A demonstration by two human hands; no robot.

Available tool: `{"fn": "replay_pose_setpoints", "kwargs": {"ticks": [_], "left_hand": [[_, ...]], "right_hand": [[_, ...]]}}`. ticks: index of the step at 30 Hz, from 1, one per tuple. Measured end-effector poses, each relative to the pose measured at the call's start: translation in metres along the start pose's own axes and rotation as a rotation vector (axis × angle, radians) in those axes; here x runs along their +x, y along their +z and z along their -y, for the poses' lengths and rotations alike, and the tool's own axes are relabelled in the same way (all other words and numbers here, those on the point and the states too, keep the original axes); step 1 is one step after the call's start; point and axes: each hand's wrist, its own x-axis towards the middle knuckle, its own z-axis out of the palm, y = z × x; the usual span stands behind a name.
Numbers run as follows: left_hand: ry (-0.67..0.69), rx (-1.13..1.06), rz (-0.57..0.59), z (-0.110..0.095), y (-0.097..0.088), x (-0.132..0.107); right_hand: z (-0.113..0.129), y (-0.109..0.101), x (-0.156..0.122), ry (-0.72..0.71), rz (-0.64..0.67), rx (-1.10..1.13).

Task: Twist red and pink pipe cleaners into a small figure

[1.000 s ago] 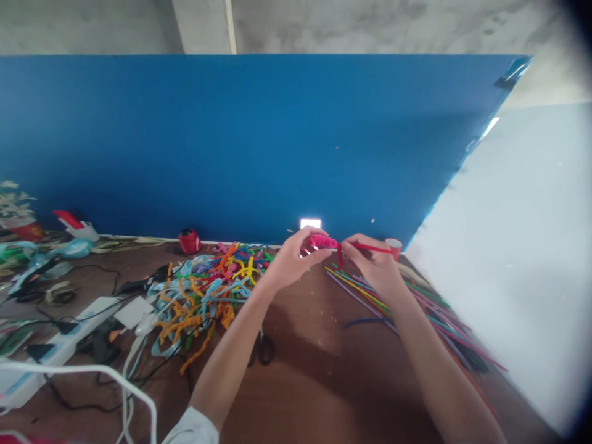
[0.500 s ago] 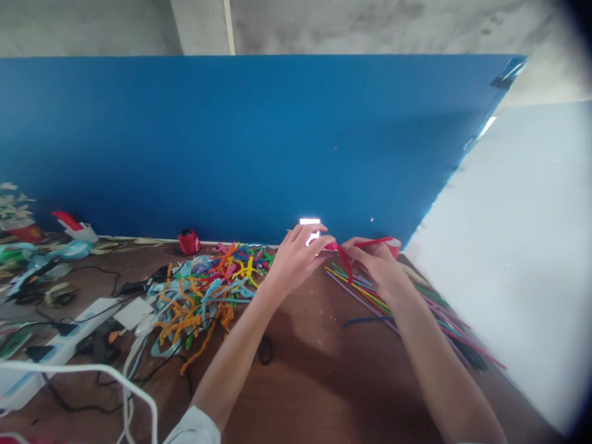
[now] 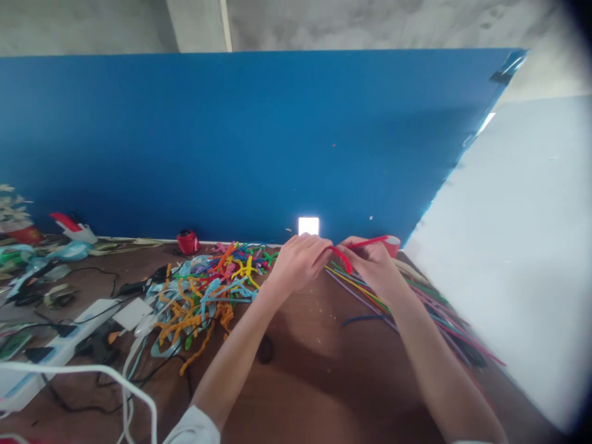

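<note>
Between my two hands is a red pipe cleaner [image 3: 343, 259], bent, with one end hanging down and another sticking out to the right past my fingers. My left hand [image 3: 300, 259] has its fingers closed round the left part of it, which they mostly hide. The fingertips of my right hand [image 3: 367, 262] pinch the pipe cleaner just beside. Right below and behind my right hand lie several straight pipe cleaners [image 3: 361, 297] in many colours. A bright lit screen [image 3: 308, 226] stands just beyond my left hand.
To the left lies a tangled heap of twisted pipe cleaners [image 3: 198, 302]. A white power strip [image 3: 60, 348] with cables is at the far left. A red roll-like object [image 3: 187, 242] sits by the blue partition [image 3: 259, 148]. A red and white container [image 3: 393, 245] stands behind my right hand.
My left fingers, spread before, have closed down over the red pipe cleaner. Its hanging end now points more to the right. More of the lit screen shows.
</note>
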Motion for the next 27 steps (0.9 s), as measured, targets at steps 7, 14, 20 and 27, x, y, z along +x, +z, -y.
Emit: {"fn": "replay_pose_setpoints", "kwargs": {"ticks": [7,14,20,27], "left_hand": [[-0.361,-0.597,-0.076,-0.008,0.006,0.001],[-0.623,-0.998,-0.035,-0.005,0.009,0.002],[-0.646,-1.035,-0.045,-0.006,0.009,0.003],[-0.642,-1.056,-0.007,-0.006,0.005,0.003]], "right_hand": [[0.006,0.005,-0.002,-0.250,-0.036,-0.242],[0.000,0.005,-0.005,-0.536,-0.076,-0.535],[0.001,0.004,-0.005,-0.523,-0.028,-0.508],[0.007,-0.018,-0.005,-0.068,0.151,-0.032]]}}
